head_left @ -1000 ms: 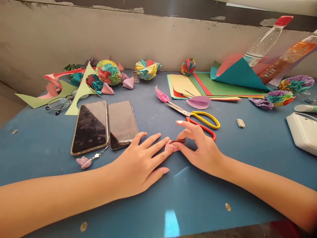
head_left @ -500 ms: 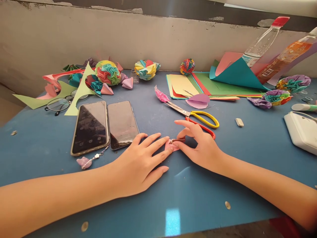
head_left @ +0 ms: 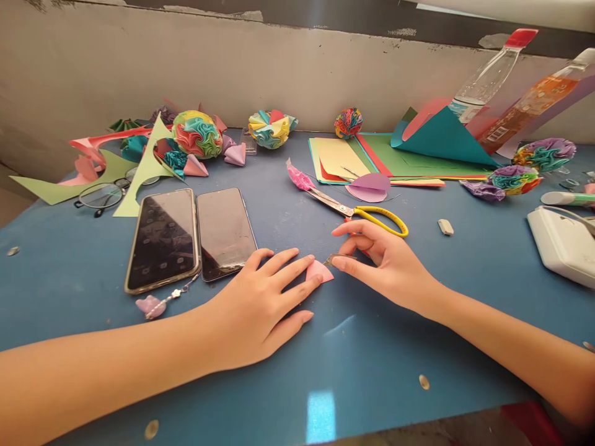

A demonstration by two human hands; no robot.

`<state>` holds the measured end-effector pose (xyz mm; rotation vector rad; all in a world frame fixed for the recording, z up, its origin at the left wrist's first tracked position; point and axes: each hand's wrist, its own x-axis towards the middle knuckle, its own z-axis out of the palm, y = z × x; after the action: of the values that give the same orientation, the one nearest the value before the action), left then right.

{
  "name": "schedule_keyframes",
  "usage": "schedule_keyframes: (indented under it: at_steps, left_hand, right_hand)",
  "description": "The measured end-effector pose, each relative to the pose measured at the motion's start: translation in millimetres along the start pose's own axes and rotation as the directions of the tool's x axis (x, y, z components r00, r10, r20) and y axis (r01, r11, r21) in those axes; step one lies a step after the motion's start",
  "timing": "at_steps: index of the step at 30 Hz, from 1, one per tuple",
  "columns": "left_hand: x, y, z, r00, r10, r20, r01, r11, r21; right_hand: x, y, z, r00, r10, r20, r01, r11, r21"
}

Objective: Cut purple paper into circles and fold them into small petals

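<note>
My left hand lies flat on the blue table, fingers spread, two fingertips pressing a small pink wedge of folded paper. Just right of the paper, my right hand pinches a small flat blade between thumb and fingers. The blade's pointed end shows by the paper, apart from its top; the rest is covered by the fingers. Behind the right hand lie scissors with yellow and red handles, the red one mostly hidden by that hand. Pink material is wrapped round the scissor tips.
Two phones lie left of my hands, with a charm below. Paper balls, paper offcuts and glasses sit at back left. Coloured sheets and bottles are behind; a white device stands at right.
My right hand has drawn the blade slightly up and away from the pink paper, so more of the wedge shows. My left hand holds its place. The view has shifted slightly.
</note>
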<state>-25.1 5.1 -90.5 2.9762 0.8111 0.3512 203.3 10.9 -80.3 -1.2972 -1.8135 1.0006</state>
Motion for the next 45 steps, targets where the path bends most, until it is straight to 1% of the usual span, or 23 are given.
schedule_keyframes:
  at_steps: [3, 6, 16, 19, 22, 28, 33, 36, 38, 40, 42, 45]
  left_hand:
    - [0, 0, 0.7, 1.000, -0.004, -0.013, 0.004, 1.000, -0.003]
    - [0, 1, 1.0, 1.000, -0.007, -0.022, 0.007, 1.000, -0.007]
    - [-1, 0, 2.1, 1.000, -0.001, -0.027, 0.001, 1.000, -0.001]
    - [-1, -1, 2.3, 1.000, -0.007, -0.014, 0.007, 1.000, 0.009]
    - [-2, 0, 1.5, 1.000, -0.011, -0.011, 0.012, 1.000, 0.007]
    - [-2, 0, 0.4, 0.999, -0.007, -0.035, 0.008, 1.000, 0.003]
    - [-2, 0, 1.7, 0.999, -0.006, -0.044, 0.005, 1.000, -0.010]
    - [-2, 0, 2.3, 0.999, -0.015, -0.035, 0.014, 1.000, -0.017]
    - [-2, 0, 1.9, 1.000, -0.011, -0.023, 0.011, 1.000, -0.014]
    - [-2, 0, 0.8, 1.000, -0.003, -0.012, 0.003, 1.000, -0.007]
    - [-1, 0, -0.9, 1.000, 0.005, -0.005, -0.005, 1.000, -0.001]
    - [0, 0, -3.3, 1.000, 0.009, 0.013, -0.009, 1.000, 0.007]
  right_hand:
    - [0, 1, -2, 0.998, -0.052, -0.024, 0.051, 0.998, -0.022]
    - [0, 2, -2, 0.996, -0.094, -0.011, 0.093, 0.994, -0.062]
    - [0, 2, -5, 0.995, -0.099, -0.017, 0.095, 0.985, -0.146]
    - [1, 1, -5, 0.998, -0.063, -0.030, 0.058, 0.988, -0.146]
    - [1, 3, -4, 0.999, -0.012, -0.048, 0.007, 0.994, -0.105]
    - [-1, 3, -4, 0.996, 0.029, -0.082, -0.032, 0.999, -0.037]
    - [-1, -2, -3, 0.992, 0.126, -0.029, -0.126, 0.992, 0.017]
    - [-1, -1, -2, 0.989, 0.146, 0.011, -0.146, 0.989, 0.021]
    - [-1, 2, -1, 0.991, 0.128, 0.027, -0.128, 0.992, -0.004]
    - [-2, 5, -2, 0.996, 0.086, 0.010, -0.084, 0.992, -0.098]
    - [-5, 8, -3, 1.000, 0.002, -0.011, -0.005, 0.969, -0.245]
    - [-8, 10, -5, 0.991, -0.131, 0.033, 0.134, 0.907, -0.399]
